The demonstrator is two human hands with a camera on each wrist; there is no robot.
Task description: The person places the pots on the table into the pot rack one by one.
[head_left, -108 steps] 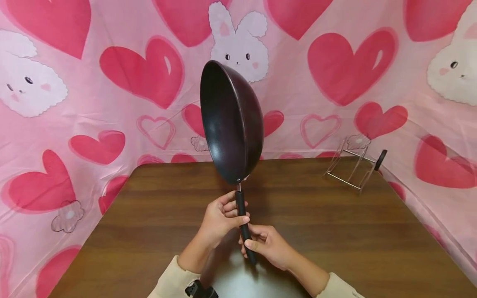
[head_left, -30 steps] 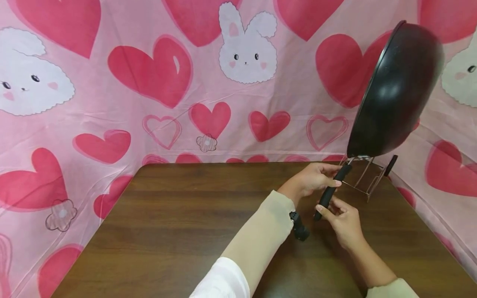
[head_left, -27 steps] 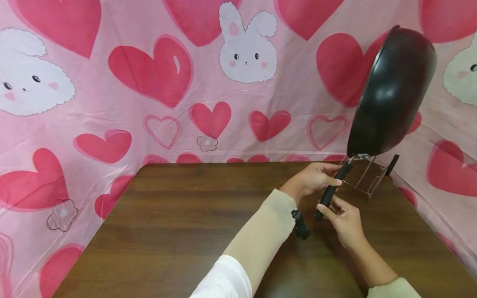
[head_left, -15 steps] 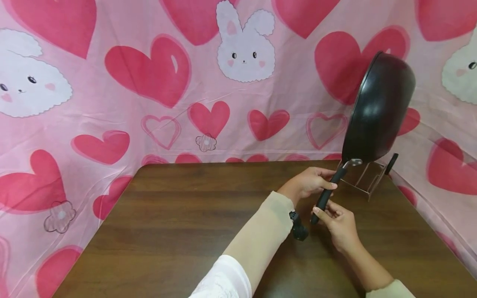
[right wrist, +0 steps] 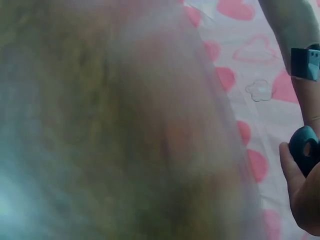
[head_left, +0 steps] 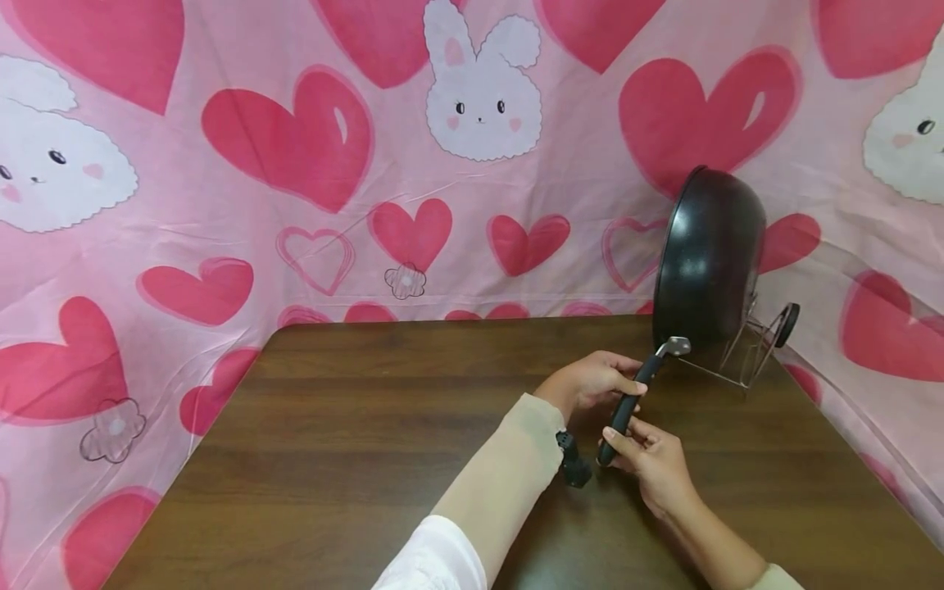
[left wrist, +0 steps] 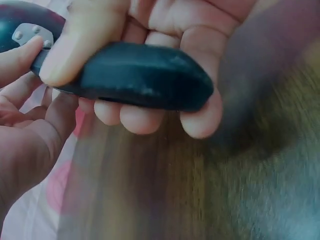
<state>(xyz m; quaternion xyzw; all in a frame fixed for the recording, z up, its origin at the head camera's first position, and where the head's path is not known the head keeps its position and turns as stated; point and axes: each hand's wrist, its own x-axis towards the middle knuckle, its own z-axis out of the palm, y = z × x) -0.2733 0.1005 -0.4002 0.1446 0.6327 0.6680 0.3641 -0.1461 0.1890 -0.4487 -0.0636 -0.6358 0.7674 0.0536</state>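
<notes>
A black frying pan [head_left: 708,258] stands on its edge at the table's far right, its bowl against a wire rack [head_left: 760,352]. Its black handle [head_left: 625,403] slants down toward me. My left hand [head_left: 590,381] grips the handle's upper part, with the arm crossing from the lower middle. Just below, my right hand [head_left: 645,459] pinches the handle's end. In the left wrist view, fingers curl round the rounded handle [left wrist: 135,75] above the blurred tabletop. At the right edge of the right wrist view, only the handle's end [right wrist: 305,147] shows.
The brown wooden table [head_left: 369,426] stretches left of the hands. A pink cloth with hearts and rabbits [head_left: 295,164] hangs behind and at both sides. A small black wrist camera [head_left: 571,467] sits under my left forearm.
The pan has come down from high at the right and now stands lower against the wire rack. Both hands moved down and slightly left with the handle.
</notes>
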